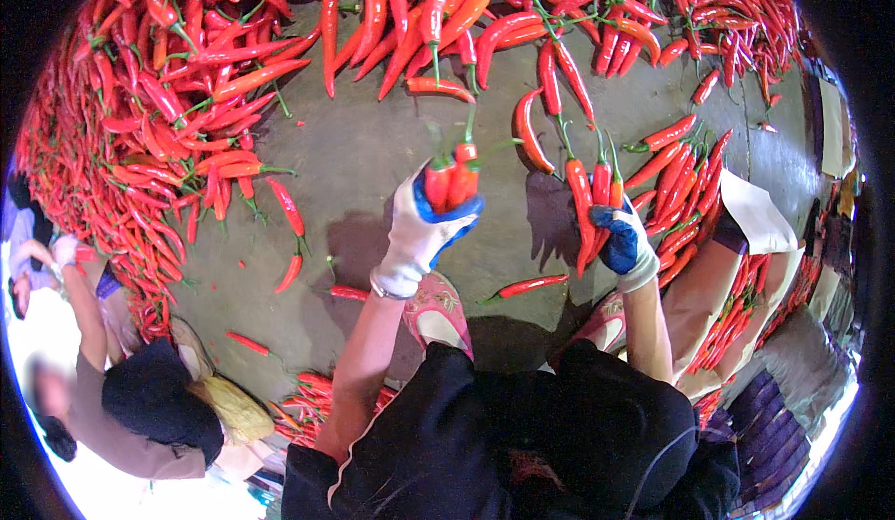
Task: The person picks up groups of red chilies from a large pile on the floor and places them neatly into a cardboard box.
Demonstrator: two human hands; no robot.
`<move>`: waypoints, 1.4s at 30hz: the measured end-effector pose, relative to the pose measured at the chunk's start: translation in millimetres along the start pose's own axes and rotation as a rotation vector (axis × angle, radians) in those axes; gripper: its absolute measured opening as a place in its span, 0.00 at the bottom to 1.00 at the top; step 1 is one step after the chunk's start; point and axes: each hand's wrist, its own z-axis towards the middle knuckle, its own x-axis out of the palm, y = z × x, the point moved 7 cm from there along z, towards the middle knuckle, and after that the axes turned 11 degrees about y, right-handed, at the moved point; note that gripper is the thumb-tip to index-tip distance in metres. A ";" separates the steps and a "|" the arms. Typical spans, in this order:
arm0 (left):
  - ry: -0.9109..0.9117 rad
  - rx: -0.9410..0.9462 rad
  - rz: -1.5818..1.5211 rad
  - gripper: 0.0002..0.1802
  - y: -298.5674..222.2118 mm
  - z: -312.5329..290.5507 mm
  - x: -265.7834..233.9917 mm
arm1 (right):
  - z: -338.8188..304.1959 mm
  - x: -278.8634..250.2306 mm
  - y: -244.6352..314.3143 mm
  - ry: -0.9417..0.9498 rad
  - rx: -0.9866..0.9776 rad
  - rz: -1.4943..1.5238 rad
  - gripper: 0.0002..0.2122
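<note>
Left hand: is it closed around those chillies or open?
Closed. The gloved left hand wraps its fingers around a small bunch of red chillies, whose tops and green stems stick out above the fist.

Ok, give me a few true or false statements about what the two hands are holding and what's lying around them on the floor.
1. The left hand holds a small bunch of red chillies with the stems pointing up. True.
2. The right hand holds nothing. False: it grips several red chillies too.
3. Both hands wear white gloves with blue palms. True.
4. The chillies heaped on the floor are mostly green. False: the heap is red and orange, with green only on the stems.
5. A single chilli lies on the floor between the two forearms. True.
6. Nobody else is in view. False: another person crouches at the lower left.
</note>
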 end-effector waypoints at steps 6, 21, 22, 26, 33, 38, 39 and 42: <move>0.348 0.682 1.208 0.29 -62.8 38.3 75.8 | -12.5 -43.9 -34.8 0.058 -0.180 0.236 0.12; 0.476 0.586 2.029 0.24 -1.2 5.2 67.2 | 59.0 36.1 71.6 0.012 -0.185 -0.592 0.24; 0.497 0.617 2.001 0.22 -1.7 5.9 70.0 | 68.0 44.3 84.1 -0.039 -0.285 -0.904 0.27; 0.445 0.643 1.920 0.22 -7.3 -0.3 66.9 | 78.0 83.1 88.0 -0.104 -0.271 -1.635 0.31; 0.485 0.681 1.851 0.25 3.3 -18.3 36.8 | 54.4 67.3 88.9 -0.018 -0.263 -1.357 0.28; 0.557 0.755 1.859 0.28 -12.3 -11.2 59.2 | 91.9 70.4 128.6 -0.208 -0.374 -1.515 0.30; 0.569 0.719 1.888 0.29 -15.1 -1.6 69.8 | 97.8 70.4 133.0 -0.253 -0.353 -1.583 0.30; 0.561 0.637 1.881 0.35 -19.6 24.8 91.1 | 109.4 82.5 120.6 -0.309 -0.225 -1.842 0.28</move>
